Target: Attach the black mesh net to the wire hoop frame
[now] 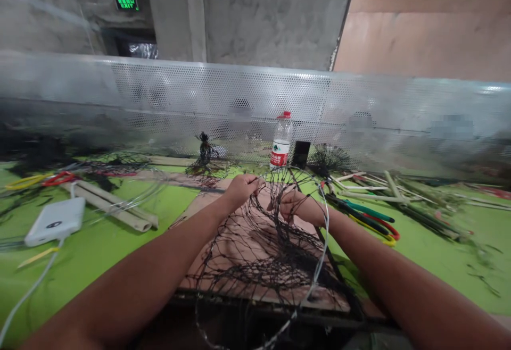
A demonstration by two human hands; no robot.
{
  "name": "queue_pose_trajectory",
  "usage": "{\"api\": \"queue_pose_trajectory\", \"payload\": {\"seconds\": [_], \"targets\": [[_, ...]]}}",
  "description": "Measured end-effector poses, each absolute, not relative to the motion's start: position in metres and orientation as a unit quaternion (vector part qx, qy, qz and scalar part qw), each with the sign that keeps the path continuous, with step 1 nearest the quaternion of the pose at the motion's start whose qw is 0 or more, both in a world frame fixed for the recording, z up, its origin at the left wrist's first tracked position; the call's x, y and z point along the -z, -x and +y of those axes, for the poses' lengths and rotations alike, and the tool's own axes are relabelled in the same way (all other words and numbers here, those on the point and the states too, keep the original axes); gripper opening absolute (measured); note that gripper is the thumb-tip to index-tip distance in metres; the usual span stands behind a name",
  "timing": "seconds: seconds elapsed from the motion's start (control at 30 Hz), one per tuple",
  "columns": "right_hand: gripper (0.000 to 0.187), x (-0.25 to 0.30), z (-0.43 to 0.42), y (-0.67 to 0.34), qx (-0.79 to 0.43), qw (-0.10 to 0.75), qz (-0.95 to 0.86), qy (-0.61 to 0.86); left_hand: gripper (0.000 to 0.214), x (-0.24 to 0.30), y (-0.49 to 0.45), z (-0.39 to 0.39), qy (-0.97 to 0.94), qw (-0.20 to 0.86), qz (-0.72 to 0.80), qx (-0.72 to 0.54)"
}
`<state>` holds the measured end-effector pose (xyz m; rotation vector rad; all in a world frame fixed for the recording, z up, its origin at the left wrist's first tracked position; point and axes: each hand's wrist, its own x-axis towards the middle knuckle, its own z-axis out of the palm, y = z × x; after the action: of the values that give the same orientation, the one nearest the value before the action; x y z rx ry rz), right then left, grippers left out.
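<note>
My left hand [244,190] is closed, its thumb and forefinger pinching the edge of a black net [255,270]. Just to the right, my right hand [297,206] is closed among the mesh strands, gripping the same net. The knotted net spreads below both hands over a pinkish-brown board [207,206] and hangs past its near edge. A pale wire hoop [325,233] curves round the net's right side and down off the board; part of its rim runs behind my hands. The exact strands between my fingers are too fine to make out.
A water bottle [280,145] stands beyond my hands, before a perforated metal panel [179,89]. Pliers [375,219] and bamboo strips [371,196] lie at right. A white power bank [56,221], bamboo pieces [115,206] and red-handled scissors [58,178] are at left.
</note>
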<state>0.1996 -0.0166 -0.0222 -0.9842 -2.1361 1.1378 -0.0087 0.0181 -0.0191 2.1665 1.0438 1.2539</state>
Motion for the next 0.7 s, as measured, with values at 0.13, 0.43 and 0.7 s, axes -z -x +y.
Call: {"api": "queue_pose_trajectory", "payload": {"seconds": [0.13, 0.43, 0.7], "targets": [[0.023, 0.010, -0.022, -0.208, -0.450, 0.228, -0.795, 0.336, 0.039, 0.018, 0.013, 0.022, -0.757, 0.206, 0.407, -0.468], [0.030, -0.019, -0.028, -0.233, -0.471, 0.255, -0.773, 0.339, 0.040, 0.012, 0.012, 0.015, -0.764, 0.200, 0.402, -0.463], [0.031, -0.002, -0.023, -0.224, -0.467, 0.134, -0.811, 0.327, 0.038, 0.013, 0.017, 0.020, -0.768, 0.195, 0.413, -0.448]]}}
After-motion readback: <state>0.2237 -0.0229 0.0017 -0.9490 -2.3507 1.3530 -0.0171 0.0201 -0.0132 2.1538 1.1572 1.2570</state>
